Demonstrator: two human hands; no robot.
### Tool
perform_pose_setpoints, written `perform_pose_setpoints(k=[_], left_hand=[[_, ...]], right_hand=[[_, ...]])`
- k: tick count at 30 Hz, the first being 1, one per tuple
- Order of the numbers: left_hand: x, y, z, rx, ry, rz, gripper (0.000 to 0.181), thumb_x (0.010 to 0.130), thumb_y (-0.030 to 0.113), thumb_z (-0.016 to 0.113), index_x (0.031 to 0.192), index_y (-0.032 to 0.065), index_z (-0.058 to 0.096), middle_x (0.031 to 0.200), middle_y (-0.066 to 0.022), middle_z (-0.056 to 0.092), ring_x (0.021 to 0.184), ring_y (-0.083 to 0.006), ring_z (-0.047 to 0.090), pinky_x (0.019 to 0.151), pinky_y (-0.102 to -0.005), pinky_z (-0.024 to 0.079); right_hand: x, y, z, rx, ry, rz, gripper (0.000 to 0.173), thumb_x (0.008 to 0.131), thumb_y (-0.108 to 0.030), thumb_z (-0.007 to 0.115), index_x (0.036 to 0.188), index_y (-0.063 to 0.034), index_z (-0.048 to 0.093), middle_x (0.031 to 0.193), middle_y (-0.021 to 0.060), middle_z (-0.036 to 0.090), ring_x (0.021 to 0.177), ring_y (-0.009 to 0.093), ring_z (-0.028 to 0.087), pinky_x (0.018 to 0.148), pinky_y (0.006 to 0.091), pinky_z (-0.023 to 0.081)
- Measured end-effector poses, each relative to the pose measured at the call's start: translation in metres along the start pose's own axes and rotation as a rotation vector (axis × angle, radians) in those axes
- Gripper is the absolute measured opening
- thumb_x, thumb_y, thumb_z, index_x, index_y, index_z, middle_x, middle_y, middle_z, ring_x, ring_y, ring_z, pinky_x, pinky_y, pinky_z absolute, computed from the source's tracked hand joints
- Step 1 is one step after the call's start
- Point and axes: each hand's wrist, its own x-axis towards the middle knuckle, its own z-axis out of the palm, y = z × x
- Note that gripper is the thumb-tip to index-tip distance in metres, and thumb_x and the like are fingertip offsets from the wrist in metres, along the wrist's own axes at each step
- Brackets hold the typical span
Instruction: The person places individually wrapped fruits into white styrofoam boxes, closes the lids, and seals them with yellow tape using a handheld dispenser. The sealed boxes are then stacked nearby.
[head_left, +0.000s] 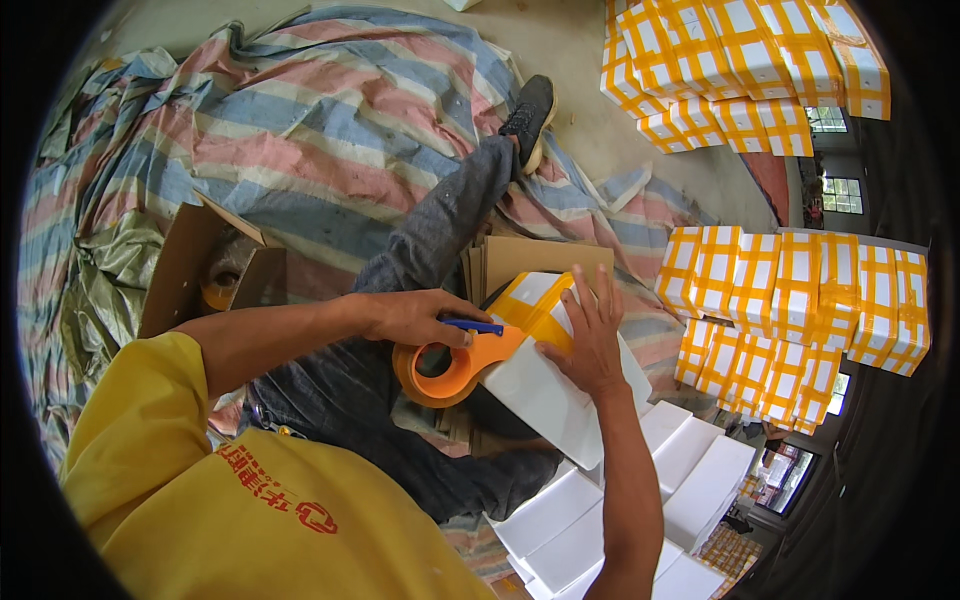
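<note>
My left hand (420, 319) grips an orange tape dispenser (480, 356) with a blue lever, loaded with a roll of yellow tape. The dispenser's front end touches the side of a white foam box (551, 397) that lies tilted between my legs. Bands of yellow tape (544, 307) cross at the box's far end. My right hand (592, 345) lies on that end with its fingers spread, palm down on the tape and foam. Part of the taped end is hidden under it.
Plain white foam boxes (559, 525) stand close at my right. Taped foam boxes (757, 277) are stacked ahead. Brown cardboard (547, 259) lies behind the box. An open carton (180, 262) holding a tape roll (220, 289) sits left, on striped tarpaulin (315, 150).
</note>
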Motion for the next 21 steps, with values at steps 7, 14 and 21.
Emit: perform_pose_setpoints(k=[7,14,21], left_hand=[[0.013,0.022,-0.015,-0.03,0.088,0.135,0.064,0.107,0.033,0.067,0.165,0.0125,0.05,0.114,-0.0079,0.069,0.087,-0.0134,0.065,0.082,-0.0294,0.055],[-0.03,0.023,-0.021,-0.106,0.065,-0.081,0.062,0.108,0.028,0.067,0.165,0.0149,0.049,0.112,-0.0068,0.068,0.087,-0.0102,0.066,0.08,-0.0281,0.057],[-0.07,0.009,0.005,-0.18,0.043,-0.143,0.064,0.108,0.025,0.065,0.167,0.0118,0.044,0.107,-0.0048,0.068,0.082,-0.01,0.066,0.077,-0.0273,0.057]], right_hand=[[0.018,0.061,0.019,0.076,0.078,-0.046,0.069,0.092,-0.062,0.071,0.126,-0.0024,0.068,0.135,0.0156,0.065,0.141,0.039,0.051,0.128,0.0585,0.026],[-0.086,0.149,0.041,-0.108,0.072,1.016,0.062,0.109,-0.054,0.054,0.113,0.0028,0.077,0.111,0.028,0.076,0.11,0.047,0.069,0.096,0.0577,0.051],[-0.284,0.038,0.055,0.272,-0.202,1.956,0.106,0.104,-0.084,0.021,0.125,0.006,0.073,0.121,0.0278,0.077,0.115,0.044,0.074,0.1,0.0533,0.057]])
